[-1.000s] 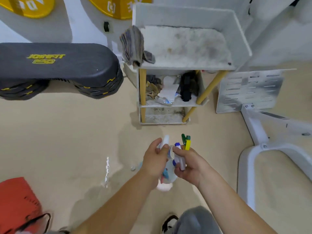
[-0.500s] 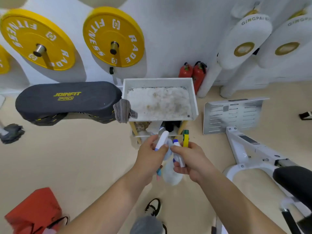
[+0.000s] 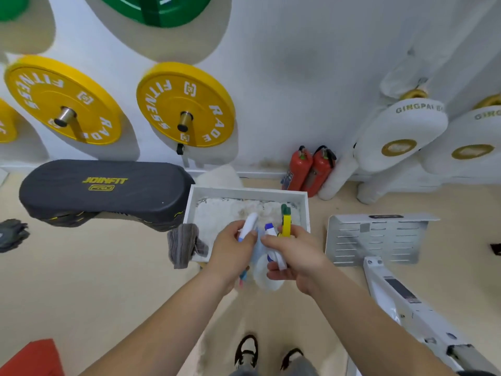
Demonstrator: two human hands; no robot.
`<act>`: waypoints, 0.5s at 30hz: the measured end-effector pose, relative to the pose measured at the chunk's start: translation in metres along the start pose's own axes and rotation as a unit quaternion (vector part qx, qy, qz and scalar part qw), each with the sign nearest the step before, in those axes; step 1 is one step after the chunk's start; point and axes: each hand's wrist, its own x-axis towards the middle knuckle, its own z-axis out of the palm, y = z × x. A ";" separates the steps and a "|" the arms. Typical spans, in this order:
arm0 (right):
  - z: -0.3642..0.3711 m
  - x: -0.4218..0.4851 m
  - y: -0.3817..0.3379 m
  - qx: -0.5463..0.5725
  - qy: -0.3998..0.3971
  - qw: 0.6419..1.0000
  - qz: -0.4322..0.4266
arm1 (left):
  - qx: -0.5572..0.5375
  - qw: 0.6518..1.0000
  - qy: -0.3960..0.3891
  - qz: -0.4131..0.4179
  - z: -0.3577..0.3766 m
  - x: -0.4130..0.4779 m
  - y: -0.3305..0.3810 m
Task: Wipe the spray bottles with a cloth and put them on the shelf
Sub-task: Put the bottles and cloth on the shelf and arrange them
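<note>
My left hand (image 3: 233,252) grips a spray bottle with a white nozzle (image 3: 249,226); most of its body is hidden behind the hand. My right hand (image 3: 295,256) holds two more: a clear bottle with a white and blue trigger (image 3: 268,270) and one with a yellow and green trigger (image 3: 285,221). Both hands hover over the front edge of the white shelf's top tray (image 3: 245,191), whose bottom looks dusty. A grey cloth (image 3: 184,244) hangs over the tray's left front corner, just left of my left hand.
A black JOINFIT bench pad (image 3: 103,191) stands left of the shelf. Two red fire extinguishers (image 3: 309,169) lean at the wall behind it. A white machine footplate and frame (image 3: 379,240) lie to the right. Yellow weight plates (image 3: 184,104) hang on the wall. My shoes (image 3: 246,351) are below.
I have stood up and the view has lifted from the floor to the wall. Both hands rose with the bottles from floor level to over the shelf's top tray.
</note>
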 end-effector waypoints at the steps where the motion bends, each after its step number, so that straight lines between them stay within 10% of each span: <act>1: 0.001 0.008 -0.010 -0.004 -0.007 1.000 0.001 | 0.005 1.000 0.016 -0.006 0.000 0.010 0.007; 15: 0.044 0.131 -0.068 -0.140 -0.123 0.982 0.018 | 0.013 0.982 0.181 -0.049 -0.028 0.124 0.033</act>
